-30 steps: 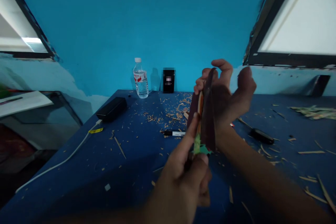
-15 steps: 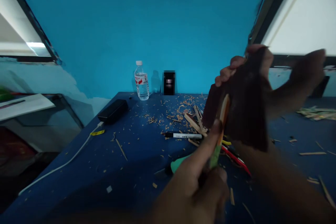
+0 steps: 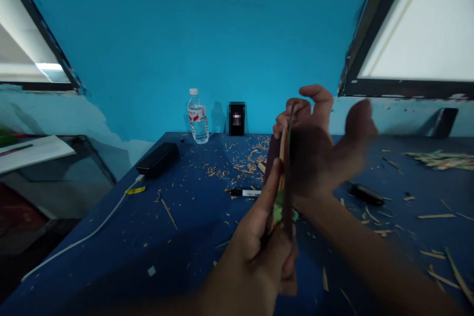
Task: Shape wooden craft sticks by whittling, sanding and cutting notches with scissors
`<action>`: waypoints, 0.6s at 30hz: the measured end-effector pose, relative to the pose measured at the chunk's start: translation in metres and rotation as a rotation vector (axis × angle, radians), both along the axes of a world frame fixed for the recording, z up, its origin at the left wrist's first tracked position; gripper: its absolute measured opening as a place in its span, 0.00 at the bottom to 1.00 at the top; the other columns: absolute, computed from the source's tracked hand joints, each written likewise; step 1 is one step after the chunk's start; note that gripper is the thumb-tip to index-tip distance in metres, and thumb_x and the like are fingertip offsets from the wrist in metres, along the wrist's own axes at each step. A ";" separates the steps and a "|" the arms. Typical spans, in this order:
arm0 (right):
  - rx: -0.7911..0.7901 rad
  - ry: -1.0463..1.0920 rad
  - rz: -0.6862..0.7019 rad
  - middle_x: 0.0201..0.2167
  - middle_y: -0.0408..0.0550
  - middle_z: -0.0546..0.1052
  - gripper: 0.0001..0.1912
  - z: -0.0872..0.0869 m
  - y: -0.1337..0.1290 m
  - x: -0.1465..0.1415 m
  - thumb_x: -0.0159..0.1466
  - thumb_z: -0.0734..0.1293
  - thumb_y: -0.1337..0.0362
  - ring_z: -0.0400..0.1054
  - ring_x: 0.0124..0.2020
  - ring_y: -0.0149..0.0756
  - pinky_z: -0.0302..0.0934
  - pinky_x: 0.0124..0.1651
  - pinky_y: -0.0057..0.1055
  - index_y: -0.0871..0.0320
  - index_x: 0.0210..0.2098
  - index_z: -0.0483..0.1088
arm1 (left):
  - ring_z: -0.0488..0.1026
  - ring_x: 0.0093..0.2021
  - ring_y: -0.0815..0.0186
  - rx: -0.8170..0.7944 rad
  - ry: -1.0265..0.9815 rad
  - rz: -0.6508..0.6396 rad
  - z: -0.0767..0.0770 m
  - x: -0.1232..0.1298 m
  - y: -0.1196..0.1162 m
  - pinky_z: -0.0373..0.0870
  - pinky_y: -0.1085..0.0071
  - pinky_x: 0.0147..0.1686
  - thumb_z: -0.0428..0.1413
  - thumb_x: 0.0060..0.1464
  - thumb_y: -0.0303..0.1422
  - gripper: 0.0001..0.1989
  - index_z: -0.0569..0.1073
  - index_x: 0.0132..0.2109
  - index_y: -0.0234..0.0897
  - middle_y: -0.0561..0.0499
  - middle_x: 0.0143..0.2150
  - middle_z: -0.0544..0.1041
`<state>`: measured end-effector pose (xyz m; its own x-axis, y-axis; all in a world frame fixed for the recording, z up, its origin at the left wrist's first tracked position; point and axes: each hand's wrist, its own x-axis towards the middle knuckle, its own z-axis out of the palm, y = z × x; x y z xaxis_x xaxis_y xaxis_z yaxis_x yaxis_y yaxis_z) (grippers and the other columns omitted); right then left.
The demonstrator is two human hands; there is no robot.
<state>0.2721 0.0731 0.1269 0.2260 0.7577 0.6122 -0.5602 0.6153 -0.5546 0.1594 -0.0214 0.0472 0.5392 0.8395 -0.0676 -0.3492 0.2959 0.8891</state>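
Two hands up over the blue table (image 3: 111,237), mid-scene. Left hand (image 3: 259,252), near, is closed around the lower end of a thin wooden stick (image 3: 283,158), forefinger laid up along it; stick stands nearly upright, its lower part green. Right hand (image 3: 318,153), farther and right of the stick, holds a dark sheet (image 3: 292,177) edge-on against the stick, fingers curled over the sheet's top edge, thumb out to the right; motion-blurred, so exact grip on the sheet is unclear. Table is scattered with wood shavings (image 3: 240,163). Black-and-white marker (image 3: 246,192) lies just left of the hands. Water bottle (image 3: 197,117) stands at the far edge, black box (image 3: 157,159) with white cable (image 3: 92,232) far left, a dark tool (image 3: 365,194) right.
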 end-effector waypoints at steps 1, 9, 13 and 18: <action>-0.005 -0.003 0.001 0.35 0.45 0.58 0.18 0.000 0.003 0.001 0.61 0.59 0.46 0.58 0.28 0.36 0.61 0.31 0.36 0.52 0.41 0.64 | 0.53 0.22 0.75 -0.037 -0.002 -0.008 -0.003 0.000 -0.002 0.55 0.81 0.22 0.55 0.66 0.48 0.40 0.40 0.74 0.57 0.61 0.24 0.59; 0.021 0.222 -0.078 0.31 0.43 0.58 0.21 0.003 0.003 -0.008 0.69 0.52 0.46 0.55 0.26 0.33 0.57 0.28 0.31 0.53 0.36 0.66 | 0.53 0.20 0.77 0.009 -0.070 -0.084 -0.005 0.004 0.008 0.59 0.82 0.23 0.57 0.66 0.45 0.42 0.38 0.74 0.59 0.62 0.24 0.61; 0.038 0.137 -0.060 0.33 0.44 0.59 0.18 -0.005 0.007 -0.012 0.64 0.60 0.45 0.56 0.27 0.34 0.57 0.30 0.33 0.53 0.37 0.67 | 0.49 0.19 0.76 -0.058 -0.122 -0.108 -0.008 -0.001 0.002 0.54 0.82 0.20 0.55 0.67 0.45 0.44 0.31 0.73 0.57 0.63 0.23 0.58; 0.109 -0.305 -0.350 0.29 0.45 0.63 0.21 0.008 0.040 0.069 0.69 0.57 0.43 0.62 0.28 0.36 0.57 0.29 0.32 0.52 0.33 0.67 | 0.52 0.24 0.75 -0.058 0.018 -0.203 -0.013 -0.001 -0.026 0.54 0.78 0.27 0.57 0.66 0.41 0.36 0.50 0.74 0.52 0.57 0.27 0.60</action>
